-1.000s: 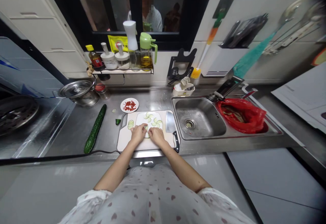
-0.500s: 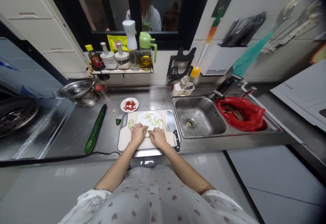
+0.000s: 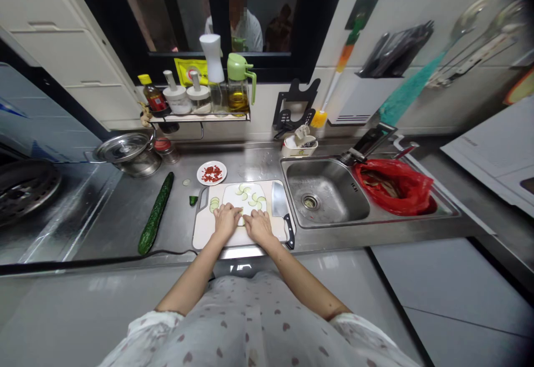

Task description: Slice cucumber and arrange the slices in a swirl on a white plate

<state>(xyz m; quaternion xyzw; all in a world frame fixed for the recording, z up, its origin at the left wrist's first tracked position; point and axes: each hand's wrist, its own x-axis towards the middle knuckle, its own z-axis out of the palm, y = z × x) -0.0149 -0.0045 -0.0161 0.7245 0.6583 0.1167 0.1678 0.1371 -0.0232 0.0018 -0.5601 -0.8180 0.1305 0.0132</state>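
A white plate (image 3: 253,204) with cucumber slices (image 3: 245,188) fanned in overlapping groups lies on a cutting board (image 3: 204,232). My left hand (image 3: 227,219) and my right hand (image 3: 257,225) meet over the plate's near side, fingers bent and pinched at a small pale-green cucumber slice (image 3: 242,212), mostly hidden by the fingertips. Left of the plate, a short row of cucumber slices (image 3: 214,204) rests on the board. On the board's right side a kitchen knife (image 3: 279,200) lies with its black handle toward me.
A whole cucumber (image 3: 156,214) lies on the steel counter at left, near a cucumber end (image 3: 193,200). Behind the board sits a small plate of chopped red pieces (image 3: 212,173). At right is a sink (image 3: 334,189) with a red plastic bag (image 3: 396,200) beside it. Seasoning bottles (image 3: 179,100) stand on a shelf.
Both hands stay almost in place over the plate, with only slight finger movement. The whole view has shifted a little; the objects on the counter lie as before.
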